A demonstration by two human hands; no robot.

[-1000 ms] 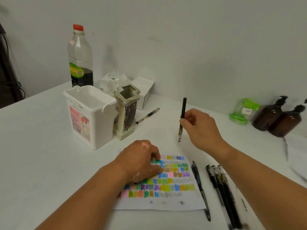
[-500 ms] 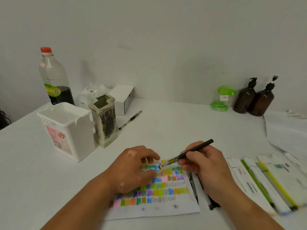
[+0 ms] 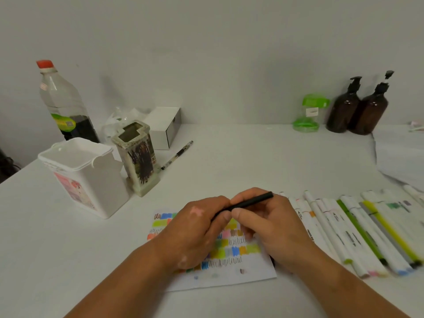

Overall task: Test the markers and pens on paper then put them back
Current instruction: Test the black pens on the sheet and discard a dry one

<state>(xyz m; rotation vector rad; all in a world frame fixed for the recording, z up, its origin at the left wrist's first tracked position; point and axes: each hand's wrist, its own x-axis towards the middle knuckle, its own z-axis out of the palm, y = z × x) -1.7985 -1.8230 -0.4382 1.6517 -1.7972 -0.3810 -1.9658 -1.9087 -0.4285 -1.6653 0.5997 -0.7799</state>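
Left hand and right hand are together pinching a black pen over the swatch paper; its hidden tip risks inking fingers or smudging swatches.

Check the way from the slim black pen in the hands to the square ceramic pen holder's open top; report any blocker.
Nothing visible blocks it. The left hand and right hand hold the slim black pen; only bare white table lies between it and the square ceramic pen holder.
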